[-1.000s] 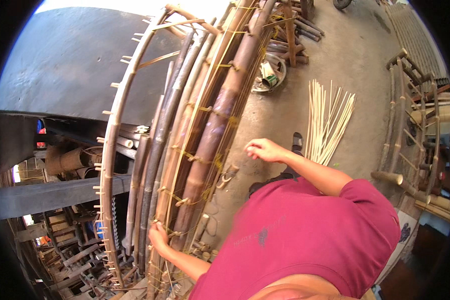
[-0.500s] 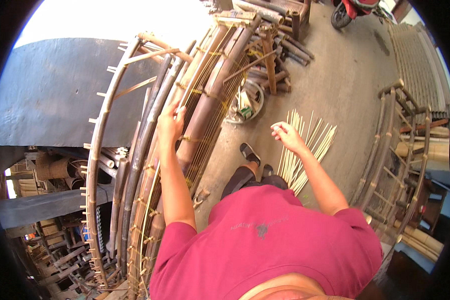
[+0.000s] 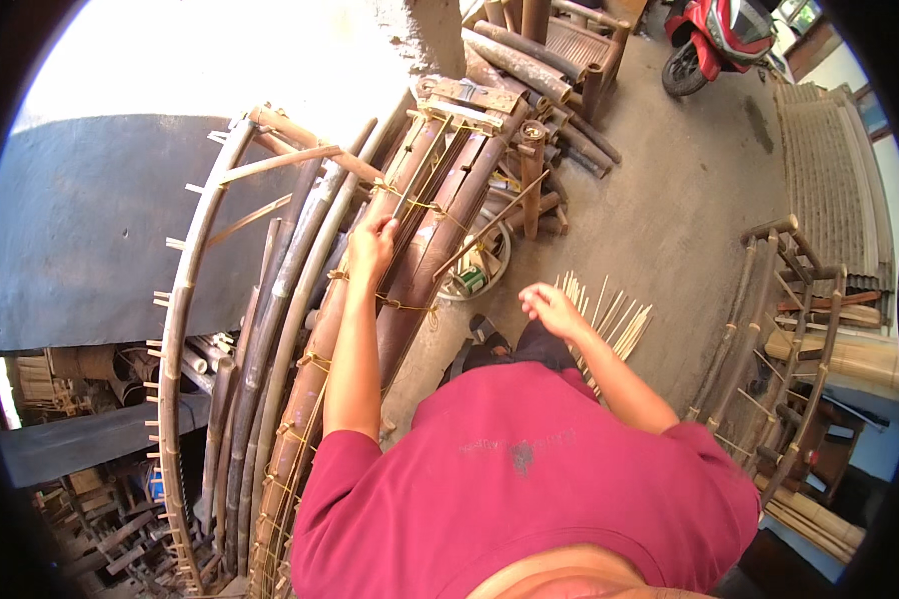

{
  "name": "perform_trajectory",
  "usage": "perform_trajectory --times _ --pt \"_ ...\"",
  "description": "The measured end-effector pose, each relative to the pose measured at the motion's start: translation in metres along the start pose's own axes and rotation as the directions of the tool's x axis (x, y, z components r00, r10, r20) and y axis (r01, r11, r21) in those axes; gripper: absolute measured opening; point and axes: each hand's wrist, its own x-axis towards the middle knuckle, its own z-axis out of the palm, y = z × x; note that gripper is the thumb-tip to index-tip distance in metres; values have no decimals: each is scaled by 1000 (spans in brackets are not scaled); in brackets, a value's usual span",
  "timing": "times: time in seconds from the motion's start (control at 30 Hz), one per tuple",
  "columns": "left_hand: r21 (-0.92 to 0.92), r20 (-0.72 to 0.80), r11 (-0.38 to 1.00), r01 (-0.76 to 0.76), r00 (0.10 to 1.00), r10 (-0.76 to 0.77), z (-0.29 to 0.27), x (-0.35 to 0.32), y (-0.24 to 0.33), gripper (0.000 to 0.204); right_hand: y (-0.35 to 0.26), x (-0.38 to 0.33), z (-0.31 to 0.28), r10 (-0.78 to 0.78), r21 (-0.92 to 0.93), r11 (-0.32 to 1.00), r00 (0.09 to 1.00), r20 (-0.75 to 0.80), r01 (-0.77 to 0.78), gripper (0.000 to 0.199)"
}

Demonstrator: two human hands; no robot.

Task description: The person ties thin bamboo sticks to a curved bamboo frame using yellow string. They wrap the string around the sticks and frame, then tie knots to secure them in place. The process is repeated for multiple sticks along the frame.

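Note:
My left hand [image 3: 373, 248] is closed round a thin bamboo strip [image 3: 425, 168], which slants up from the fingers toward the far end of a long bamboo frame. That frame has thick brown bamboo poles [image 3: 440, 235] lying side by side. Yellow cord [image 3: 400, 302] crosses them in several tied rows. To the right, away from the frame, my right hand [image 3: 554, 307] hangs in the air with its fingers curled in; I cannot make out anything in them. Behind that hand a fan of pale thin sticks [image 3: 619, 324] lies on the floor, partly hidden by my arm.
Left of the frame stand a curved pole with short pegs [image 3: 185, 270] and dark bamboo poles [image 3: 270, 329]. A round basin with odds and ends [image 3: 479, 280] and stacked bamboo lengths [image 3: 579, 140] lie beyond. A bamboo rack [image 3: 794, 349] stands right, a red motorbike [image 3: 709, 45] far back.
The view has tilted, so the surroundings sit lower in the picture. Along the frame, my left hand has shifted toward its far end. My right hand has come slightly leftward, fingers still curled.

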Motion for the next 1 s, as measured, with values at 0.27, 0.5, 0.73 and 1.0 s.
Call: perform_trajectory --times 0.27,0.5,0.73,1.0 --pt "129 -13 990 57 998 -56 30 25 11 23 -71 111 22 -102 21 995 933 345 101 25" --pt "176 -337 959 221 929 -153 84 20 31 30 -145 165 68 169 909 391 982 83 -144 21" --pt "-99 -612 995 -3 788 -58 105 25 12 26 -247 197 145 -396 -422 259 495 774 869 54" --pt "133 -389 978 159 916 -96 90 22 22 22 -274 254 118 -358 -3 708 363 861 706 37"
